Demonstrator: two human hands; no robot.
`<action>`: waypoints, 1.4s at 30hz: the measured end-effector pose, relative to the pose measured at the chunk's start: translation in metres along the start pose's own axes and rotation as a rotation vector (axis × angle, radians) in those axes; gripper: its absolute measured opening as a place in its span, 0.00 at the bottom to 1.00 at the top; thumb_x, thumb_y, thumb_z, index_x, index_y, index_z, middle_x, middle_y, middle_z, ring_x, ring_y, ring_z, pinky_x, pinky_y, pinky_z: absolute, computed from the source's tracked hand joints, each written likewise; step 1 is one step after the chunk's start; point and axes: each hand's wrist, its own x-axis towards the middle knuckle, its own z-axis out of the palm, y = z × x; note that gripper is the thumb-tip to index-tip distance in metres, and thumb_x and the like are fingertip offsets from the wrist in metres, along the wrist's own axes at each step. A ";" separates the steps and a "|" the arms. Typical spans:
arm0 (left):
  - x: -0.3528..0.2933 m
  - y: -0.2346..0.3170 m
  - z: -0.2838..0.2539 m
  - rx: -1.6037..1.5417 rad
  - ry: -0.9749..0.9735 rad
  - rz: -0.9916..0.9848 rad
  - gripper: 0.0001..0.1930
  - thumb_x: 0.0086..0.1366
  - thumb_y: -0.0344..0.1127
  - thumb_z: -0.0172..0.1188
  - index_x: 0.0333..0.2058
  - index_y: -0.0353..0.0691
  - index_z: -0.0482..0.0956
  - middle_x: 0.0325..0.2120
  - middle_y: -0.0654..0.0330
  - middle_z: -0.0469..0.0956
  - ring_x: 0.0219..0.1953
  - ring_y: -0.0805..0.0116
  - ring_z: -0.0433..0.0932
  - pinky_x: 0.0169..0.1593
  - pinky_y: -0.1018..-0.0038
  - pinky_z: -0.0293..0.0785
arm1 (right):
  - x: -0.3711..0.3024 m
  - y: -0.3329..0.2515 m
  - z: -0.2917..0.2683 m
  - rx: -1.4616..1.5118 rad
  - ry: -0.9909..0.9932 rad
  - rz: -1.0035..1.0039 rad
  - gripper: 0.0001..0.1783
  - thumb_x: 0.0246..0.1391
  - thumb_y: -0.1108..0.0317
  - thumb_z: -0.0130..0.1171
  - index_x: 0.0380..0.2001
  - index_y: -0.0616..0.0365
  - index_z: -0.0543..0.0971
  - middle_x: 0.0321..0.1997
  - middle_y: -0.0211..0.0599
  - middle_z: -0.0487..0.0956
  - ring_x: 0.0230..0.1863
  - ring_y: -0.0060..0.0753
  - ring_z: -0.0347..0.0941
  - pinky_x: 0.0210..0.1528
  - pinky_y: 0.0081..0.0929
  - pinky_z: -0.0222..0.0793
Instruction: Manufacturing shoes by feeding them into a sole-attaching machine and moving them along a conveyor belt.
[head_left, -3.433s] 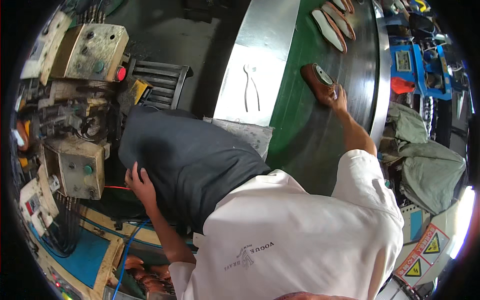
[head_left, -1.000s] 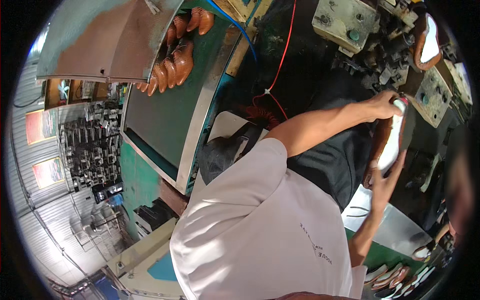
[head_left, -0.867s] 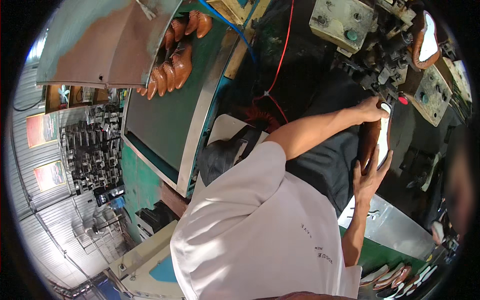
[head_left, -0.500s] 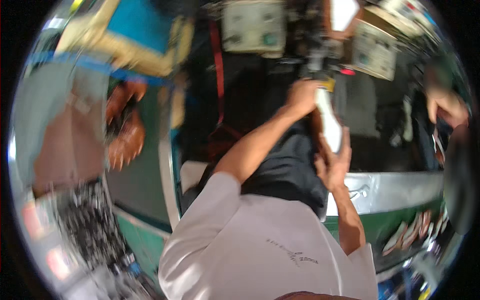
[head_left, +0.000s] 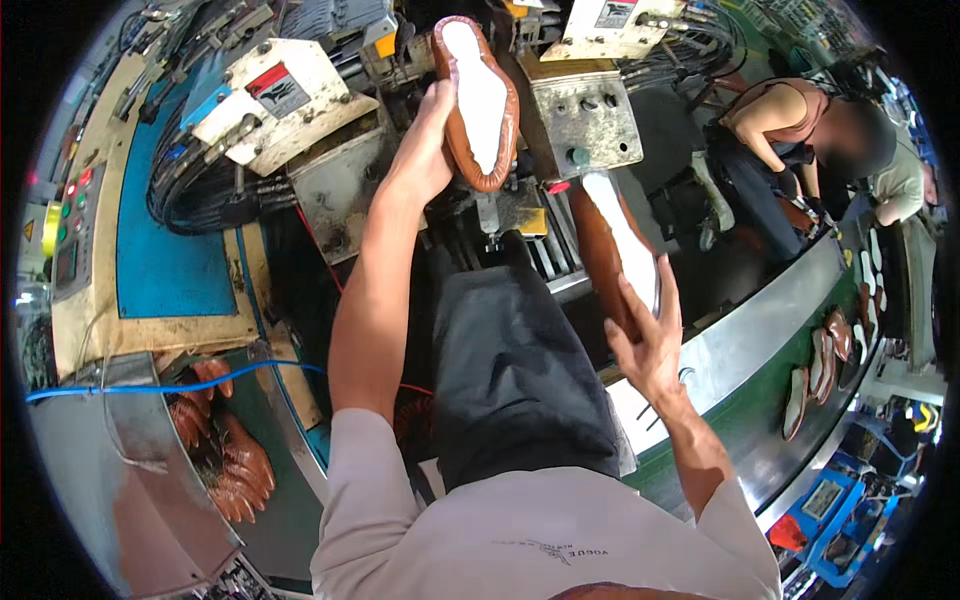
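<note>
My left hand is wrapped around the side of a brown leather shoe upper, its white sole face up and its edge pleated all round. That upper is at the front of a machine, over its metal parts; whether it touches them I cannot tell. My right hand grips a second brown shoe upper by its near end, thumb on one side and fingers along its white underside. This one slants below and to the right of the first, its far end close to a red button.
A green conveyor with a metal edge runs along the right, several shoe uppers on it. More brown uppers lie at left. A control panel and a blue hose are there too. Another person sits at far right.
My left hand has left the upper in my right hand and now holds the other one at the machine. The right hand keeps its upper. The view has turned and sharpened.
</note>
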 end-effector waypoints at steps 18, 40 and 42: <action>-0.269 -0.040 -0.115 -0.369 -0.021 0.048 0.51 0.73 0.56 0.64 0.84 0.54 0.43 0.74 0.45 0.65 0.70 0.43 0.74 0.61 0.35 0.83 | 0.250 -0.076 0.113 -0.130 0.181 -0.264 0.40 0.61 0.60 0.71 0.76 0.28 0.73 0.84 0.76 0.48 0.66 0.86 0.67 0.67 0.65 0.74; -0.281 -0.128 -0.119 -0.196 0.081 -0.247 0.54 0.69 0.53 0.62 0.84 0.39 0.42 0.79 0.47 0.58 0.79 0.50 0.63 0.79 0.54 0.62 | 0.356 -0.118 0.163 -0.097 0.204 -0.227 0.43 0.62 0.63 0.66 0.80 0.46 0.65 0.81 0.86 0.44 0.61 0.86 0.68 0.64 0.70 0.73; -0.270 -0.126 -0.114 -0.181 0.069 -0.251 0.54 0.70 0.51 0.62 0.84 0.39 0.41 0.79 0.46 0.58 0.79 0.49 0.63 0.79 0.54 0.62 | 0.376 -0.124 0.162 -0.132 0.205 -0.169 0.39 0.67 0.59 0.63 0.79 0.48 0.67 0.82 0.80 0.53 0.63 0.81 0.69 0.65 0.66 0.73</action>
